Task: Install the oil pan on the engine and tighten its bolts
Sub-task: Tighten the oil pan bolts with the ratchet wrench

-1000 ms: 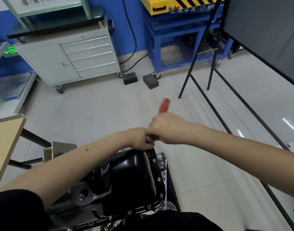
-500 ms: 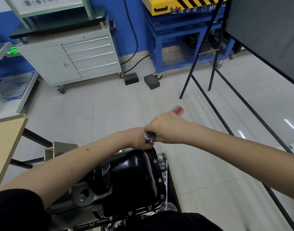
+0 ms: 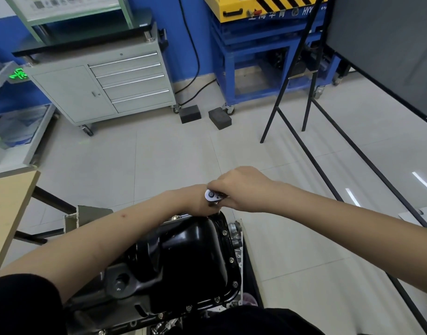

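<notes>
The glossy black oil pan (image 3: 183, 259) sits on the engine (image 3: 120, 286) at the bottom centre, with several bolts along its right and near flange. At the pan's far right corner stands a ratchet wrench; only its silver head (image 3: 211, 195) shows. My right hand (image 3: 241, 189) grips the wrench handle, which the hand hides entirely. My left hand (image 3: 195, 201) is curled around the socket stem just below the ratchet head, against the pan's far rim.
A wooden table corner (image 3: 9, 213) juts in at the left. A grey drawer cabinet (image 3: 106, 83) on castors and a blue lift stand (image 3: 268, 56) are at the back. Two dark blocks (image 3: 202, 116) lie on the tiled floor. A black frame (image 3: 328, 146) runs along the right.
My right hand has swung the wrench handle from pointing away toward the right. The red grip, visible earlier, is now hidden under my hand. My left hand stayed at the socket.
</notes>
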Demonstrator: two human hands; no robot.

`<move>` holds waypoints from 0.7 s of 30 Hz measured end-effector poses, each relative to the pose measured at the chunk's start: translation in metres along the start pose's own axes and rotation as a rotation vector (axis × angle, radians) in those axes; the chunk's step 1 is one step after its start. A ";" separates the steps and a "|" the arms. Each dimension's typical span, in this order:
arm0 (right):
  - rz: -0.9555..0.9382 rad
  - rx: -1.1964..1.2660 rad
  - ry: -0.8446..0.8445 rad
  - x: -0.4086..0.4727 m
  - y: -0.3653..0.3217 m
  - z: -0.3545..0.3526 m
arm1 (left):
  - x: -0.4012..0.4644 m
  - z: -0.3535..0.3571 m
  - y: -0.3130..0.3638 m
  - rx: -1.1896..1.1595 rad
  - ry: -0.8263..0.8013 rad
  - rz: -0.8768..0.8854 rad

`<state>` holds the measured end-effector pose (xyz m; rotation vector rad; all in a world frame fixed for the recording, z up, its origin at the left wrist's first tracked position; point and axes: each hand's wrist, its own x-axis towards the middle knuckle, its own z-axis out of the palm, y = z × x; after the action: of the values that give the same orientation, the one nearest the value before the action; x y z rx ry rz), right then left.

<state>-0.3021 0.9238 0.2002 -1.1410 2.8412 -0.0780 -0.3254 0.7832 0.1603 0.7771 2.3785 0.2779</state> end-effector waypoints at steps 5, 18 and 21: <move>-0.075 -0.168 0.007 0.004 0.004 -0.007 | 0.000 0.000 0.003 0.017 0.026 -0.056; 0.252 0.137 -0.008 -0.006 -0.008 -0.001 | -0.018 0.019 0.010 -0.404 0.572 -0.101; 0.253 0.182 -0.016 -0.006 -0.013 0.001 | -0.022 0.019 0.007 -0.423 0.535 -0.038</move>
<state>-0.2888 0.9188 0.2005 -0.7384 2.8658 -0.3023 -0.2966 0.7754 0.1591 0.4936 2.6693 1.0450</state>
